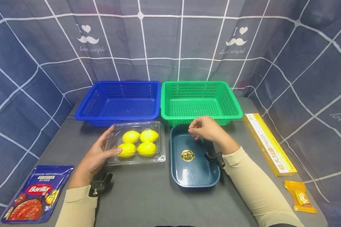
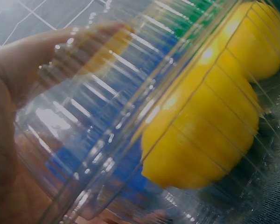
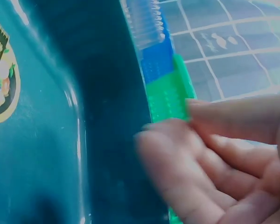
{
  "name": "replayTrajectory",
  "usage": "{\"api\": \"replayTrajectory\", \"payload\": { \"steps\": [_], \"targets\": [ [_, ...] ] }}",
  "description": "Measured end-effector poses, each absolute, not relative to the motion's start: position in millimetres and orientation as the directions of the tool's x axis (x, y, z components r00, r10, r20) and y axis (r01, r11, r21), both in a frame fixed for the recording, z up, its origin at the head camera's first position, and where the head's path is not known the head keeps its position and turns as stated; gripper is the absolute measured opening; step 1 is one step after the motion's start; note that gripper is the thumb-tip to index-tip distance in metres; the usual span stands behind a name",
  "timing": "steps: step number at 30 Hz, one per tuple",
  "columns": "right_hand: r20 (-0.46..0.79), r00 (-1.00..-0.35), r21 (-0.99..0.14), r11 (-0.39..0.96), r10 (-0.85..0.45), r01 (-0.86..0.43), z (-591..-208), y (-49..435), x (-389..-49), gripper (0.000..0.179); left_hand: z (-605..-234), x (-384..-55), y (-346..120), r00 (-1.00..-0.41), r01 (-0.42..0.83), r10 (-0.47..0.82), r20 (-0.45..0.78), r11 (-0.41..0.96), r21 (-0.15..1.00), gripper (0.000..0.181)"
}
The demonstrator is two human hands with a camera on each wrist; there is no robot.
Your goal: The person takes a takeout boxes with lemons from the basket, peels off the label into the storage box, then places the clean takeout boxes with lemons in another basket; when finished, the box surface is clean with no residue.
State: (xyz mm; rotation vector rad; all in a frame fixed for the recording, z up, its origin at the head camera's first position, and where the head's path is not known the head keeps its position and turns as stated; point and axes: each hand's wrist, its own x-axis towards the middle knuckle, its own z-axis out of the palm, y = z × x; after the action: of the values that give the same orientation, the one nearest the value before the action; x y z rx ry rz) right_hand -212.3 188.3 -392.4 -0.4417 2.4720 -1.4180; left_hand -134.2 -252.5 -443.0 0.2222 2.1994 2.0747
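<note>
A clear plastic clamshell box with several yellow lemons inside lies left of centre. My left hand grips its left side, thumb over the lid and fingers along the far left side. Close up in the left wrist view, the thumb shows through the ridged plastic beside a lemon. Above the far end of a dark teal tray hangs my right hand, its fingers loosely bent with nothing visible between them. A round fruit sticker marks the tray's bottom.
Behind stand a blue basket and a green basket, side by side. A Barilla sauce pouch lies front left. On the right are a yellow pasta box and a small orange-yellow packet. A checked curtain surrounds the table.
</note>
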Motion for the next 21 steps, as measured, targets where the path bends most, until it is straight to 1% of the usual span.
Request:
{"api": "replayTrajectory", "payload": {
  "steps": [4, 8, 10, 13, 14, 18, 21],
  "targets": [
    [-0.04, -0.968, -0.972, 0.232, -0.247, -0.019, -396, 202, -214, 0.018, -444, -134, -254, -0.982, 0.028, 0.186, 0.018, 0.053, 0.998, 0.103],
    [-0.04, -0.99, -0.999, -0.026, -0.137, 0.044, -401, 219, -214, 0.026, -444, -135, -254, -0.982, 0.036, 0.187, 0.026, 0.052, 0.998, 0.103],
    [-0.05, -0.994, -0.991, -0.121, -0.099, 0.062, -404, 228, -212, 0.025, -444, -135, -253, -0.983, 0.033, 0.184, 0.022, 0.055, 0.998, 0.103],
    [-0.076, -0.996, -0.968, -0.235, -0.054, 0.086, -408, 241, -208, 0.017, -444, -133, -254, -0.984, 0.024, 0.178, 0.011, 0.071, 0.997, 0.104],
    [-0.095, -0.995, -0.955, -0.279, -0.039, 0.102, -410, 246, -207, 0.016, -445, -132, -254, -0.984, 0.019, 0.178, 0.005, 0.076, 0.997, 0.104],
    [-0.197, -0.98, -0.875, -0.457, 0.036, 0.159, -415, 259, -202, 0.024, -444, -132, -254, -0.984, 0.018, 0.18, 0.002, 0.09, 0.996, 0.104],
    [-0.254, -0.964, -0.818, -0.55, 0.083, 0.168, -416, 263, -202, 0.018, -442, -135, -253, -0.981, 0.037, 0.19, 0.021, 0.077, 0.996, 0.103]
  ]
}}
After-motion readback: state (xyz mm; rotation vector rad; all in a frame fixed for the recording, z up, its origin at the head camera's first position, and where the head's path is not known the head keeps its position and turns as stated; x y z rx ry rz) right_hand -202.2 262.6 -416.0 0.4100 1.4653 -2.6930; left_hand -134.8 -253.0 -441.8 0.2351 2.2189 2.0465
